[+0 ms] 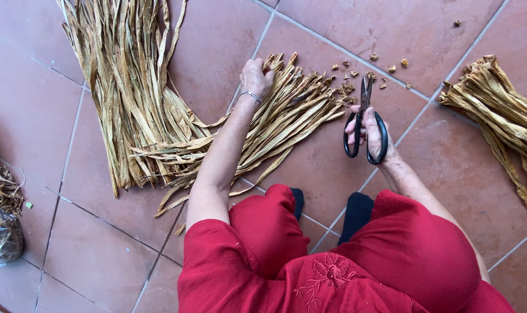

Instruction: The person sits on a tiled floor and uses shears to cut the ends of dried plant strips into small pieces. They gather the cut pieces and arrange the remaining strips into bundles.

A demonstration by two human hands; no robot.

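Observation:
My left hand [256, 76] presses down on a bundle of dried yellow-brown leaf strips [286, 113] lying on the reddish tiled floor [344, 174], gripping it near its far end. My right hand [369, 131] holds black-handled scissors [365, 119] with fingers through the loops; the blades point away from me, at the bundle's cut tips. Small cut-off bits [356, 75] are scattered on the tile past the blades. A silver bracelet circles my left wrist.
A large pile of long dried strips [124, 87] fans out at the left. Another bundle [501, 116] lies at the right edge. A tangle of scraps [0, 188] and a clear plastic bag [2, 235] sit far left. My red-clad knees fill the bottom.

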